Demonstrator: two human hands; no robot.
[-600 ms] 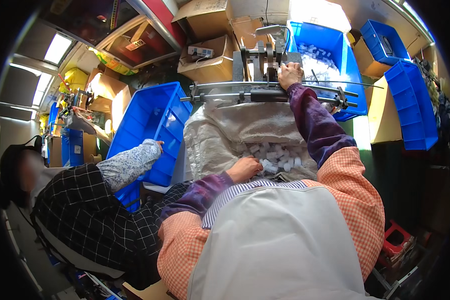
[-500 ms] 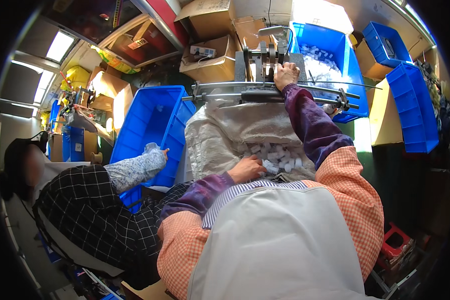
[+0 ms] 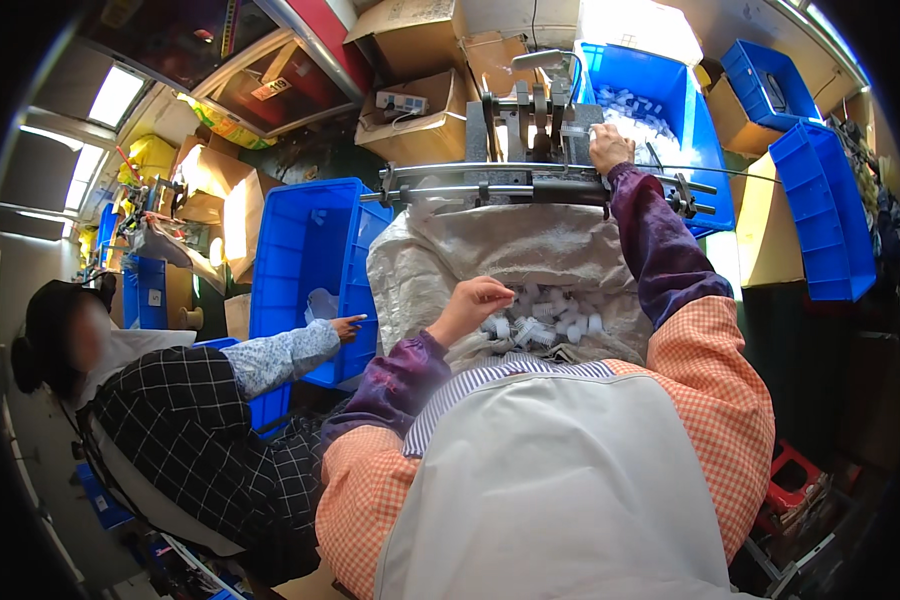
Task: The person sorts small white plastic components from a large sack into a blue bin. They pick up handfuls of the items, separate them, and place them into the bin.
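Note:
My left hand (image 3: 473,304) is raised just above a pile of small white translucent plastic pieces (image 3: 545,322) lying in a pale woven sack (image 3: 410,265) in front of me. Its thumb and fingers are pinched together; whatever they hold is too small to make out. Farther off, my right hand (image 3: 612,149) is closed at the right side of a dark metal bench machine (image 3: 530,115) with round discs. A translucent plastic piece (image 3: 576,130) shows at its fingertips. Horizontal metal rods (image 3: 450,192) run along the machine's near side, below my right wrist.
A blue bin (image 3: 705,150) of white pieces stands behind my right hand. Left of the sack is another blue bin (image 3: 305,240), where a co-worker's hand (image 3: 348,327) reaches over the rim. Cardboard boxes (image 3: 410,125) stand at the back; a red stool (image 3: 792,475) is at lower right.
My right hand has moved right, from the machine's discs to its side. My left hand has lifted out of the pile and pinched. The co-worker's hand and the left blue bin have shifted slightly right.

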